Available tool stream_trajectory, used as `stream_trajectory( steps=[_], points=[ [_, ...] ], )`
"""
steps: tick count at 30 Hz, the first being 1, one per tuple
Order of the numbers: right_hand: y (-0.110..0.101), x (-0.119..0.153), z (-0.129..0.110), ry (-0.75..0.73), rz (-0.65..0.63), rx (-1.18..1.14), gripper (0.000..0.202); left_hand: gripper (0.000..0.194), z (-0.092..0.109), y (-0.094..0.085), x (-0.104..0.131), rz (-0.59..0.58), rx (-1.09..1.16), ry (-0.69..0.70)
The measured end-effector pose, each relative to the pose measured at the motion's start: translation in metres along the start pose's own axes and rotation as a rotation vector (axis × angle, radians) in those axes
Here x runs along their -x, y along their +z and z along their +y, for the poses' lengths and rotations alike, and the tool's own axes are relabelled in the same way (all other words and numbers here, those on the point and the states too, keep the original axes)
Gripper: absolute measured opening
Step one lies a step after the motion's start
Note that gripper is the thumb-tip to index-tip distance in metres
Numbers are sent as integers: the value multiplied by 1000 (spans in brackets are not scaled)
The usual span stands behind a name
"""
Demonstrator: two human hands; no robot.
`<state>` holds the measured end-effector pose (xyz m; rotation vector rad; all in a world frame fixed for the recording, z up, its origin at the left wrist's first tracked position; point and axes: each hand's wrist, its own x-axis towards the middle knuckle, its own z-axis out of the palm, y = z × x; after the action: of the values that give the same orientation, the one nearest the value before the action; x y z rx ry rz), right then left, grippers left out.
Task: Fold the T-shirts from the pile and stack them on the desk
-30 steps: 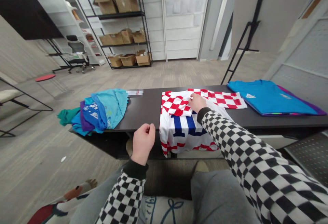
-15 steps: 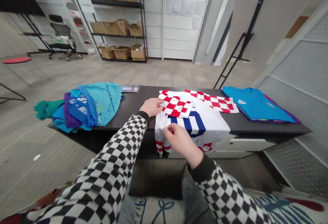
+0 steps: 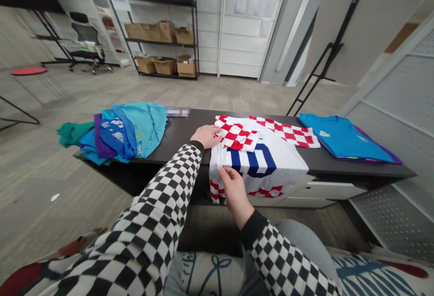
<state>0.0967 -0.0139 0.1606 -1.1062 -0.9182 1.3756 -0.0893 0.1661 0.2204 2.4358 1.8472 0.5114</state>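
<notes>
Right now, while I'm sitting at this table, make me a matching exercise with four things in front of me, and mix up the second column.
Column one:
1. white shirt
2. folded blue shirt
3. crumpled clothes
4. left hand

Column two:
A. in a heap at the left end of the table
B. at the left edge of the red-and-white checks
C. bears a big dark blue number and hangs over the front edge
D. lies flat toward the right end

Right pairs: 1-C, 2-D, 3-A, 4-B.
</notes>
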Motion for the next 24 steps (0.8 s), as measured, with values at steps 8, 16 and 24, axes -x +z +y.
stream_trajectory(
  steps=[8, 16, 24],
  points=[
    [0, -8, -15, -23, -37, 65, 42, 56, 3, -5, 1, -11, 1, -5],
    [9, 0, -13, 74, -87, -154, 38, 59, 4, -7, 2, -31, -14, -16],
    [10, 2, -10, 135, -220, -175, 40, 65, 6, -8, 3, -76, -47, -13]
  ],
)
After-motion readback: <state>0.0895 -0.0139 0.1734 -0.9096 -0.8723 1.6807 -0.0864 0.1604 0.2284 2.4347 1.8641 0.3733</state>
